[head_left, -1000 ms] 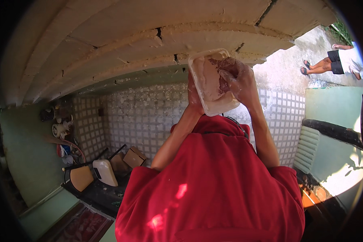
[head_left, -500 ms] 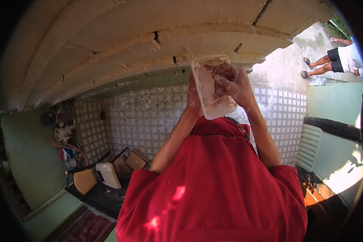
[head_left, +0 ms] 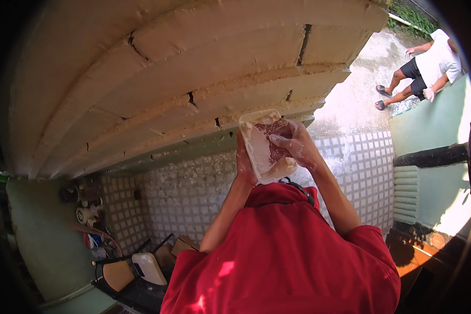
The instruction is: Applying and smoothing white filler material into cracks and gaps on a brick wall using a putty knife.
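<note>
My left hand [head_left: 244,163] grips a shallow white tub [head_left: 259,152] from its left side and holds it up close to a rough, cream plastered block wall [head_left: 193,78]. The tub is smeared with pale paste and has a reddish-brown patch [head_left: 275,141] inside. My right hand [head_left: 297,145], dusted white, rests on the tub's right rim with its fingers reaching into the paste. Both forearms rise from my red shirt [head_left: 282,251] at the bottom.
Below lies a floor of small white tiles [head_left: 188,196]. A white canister [head_left: 149,268], a tan seat [head_left: 118,275] and clutter sit at lower left. A green wall and dark pipe [head_left: 429,155] are on the right. Another person [head_left: 429,65] in sandals stands at top right.
The tub and both hands stay raised at the wall; my right hand's fingers have dug further into the paste. The person at top right has come further into view.
</note>
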The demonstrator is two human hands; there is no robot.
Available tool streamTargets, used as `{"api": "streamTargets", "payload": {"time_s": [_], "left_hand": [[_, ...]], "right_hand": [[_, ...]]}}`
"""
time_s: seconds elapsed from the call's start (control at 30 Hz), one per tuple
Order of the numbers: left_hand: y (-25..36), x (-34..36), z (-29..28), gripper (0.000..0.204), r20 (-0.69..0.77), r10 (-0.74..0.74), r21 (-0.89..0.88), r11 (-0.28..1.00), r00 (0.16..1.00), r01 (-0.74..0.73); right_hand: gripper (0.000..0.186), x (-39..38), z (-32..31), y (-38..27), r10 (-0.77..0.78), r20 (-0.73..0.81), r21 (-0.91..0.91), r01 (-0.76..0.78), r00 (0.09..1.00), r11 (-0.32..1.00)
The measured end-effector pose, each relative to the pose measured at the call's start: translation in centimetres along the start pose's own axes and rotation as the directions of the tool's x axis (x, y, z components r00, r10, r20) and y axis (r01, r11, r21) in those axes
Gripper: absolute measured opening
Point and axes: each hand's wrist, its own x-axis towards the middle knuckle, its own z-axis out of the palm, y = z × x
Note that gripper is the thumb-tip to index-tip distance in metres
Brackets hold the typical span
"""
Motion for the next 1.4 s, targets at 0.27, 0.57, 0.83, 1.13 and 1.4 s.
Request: {"api": "streamTargets", "payload": {"time_s": [0.27,0.57,0.83,1.13,1.4], "left_hand": [[-0.2,0.5,-2.0,0.065,-0.134,0.17,0.132,0.979,0.976,-0.153],[1.3,-2.3,-5.3,0.062,-0.116,0.211,0.032,0.977,0.97,-0.209],[1.4,-5.8,-9.0,0.065,-0.223,0.331,0.124,0.943,0.917,-0.31],[2.4,-6.9,-8.5,0.065,-0.32,0.368,0.08,0.929,0.873,-0.362],[2.6,-7.5,-9.0,0.066,-0.314,0.332,0.066,0.942,0.889,-0.328]], "right_hand": [[0.034,-0.4,-2.1,-1.7,0.056,0.062,0.344,-0.074,0.997,0.936],[0.038,7.6,-2.5,-0.3,-0.227,-0.188,0.617,0.294,0.956,0.73],[0.035,13.0,3.1,2.6,-0.094,-0.438,0.732,0.415,0.894,0.541],[0.016,17.0,5.7,-1.6,-0.214,-0.558,0.487,0.526,0.801,0.697],[0.021,11.1,10.4,-5.3,-0.378,-0.507,0.368,0.591,0.775,0.718]]}}
